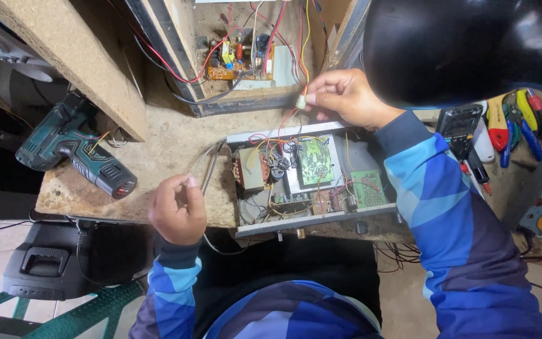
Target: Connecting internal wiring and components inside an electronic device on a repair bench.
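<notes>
An open metal electronics chassis (246,137) lies on the chipboard bench, holding a transformer (251,169), a green circuit board (315,161) and tangled wires. My left hand (177,209) is at the bench's near edge, left of the chassis, pinching a thin grey cable (205,157) that runs toward the chassis. My right hand (344,97) is above the chassis's far edge, pinching a small white connector (300,102) with red and yellow wires. Behind it, another board (241,59) sits inside an open wooden cabinet.
A teal and black cordless drill (73,149) lies at the bench's left. A multimeter (459,129) and several pliers and screwdrivers (522,122) lie at the right. A dark rounded object (465,44) fills the upper right. A black case (45,260) rests below the bench.
</notes>
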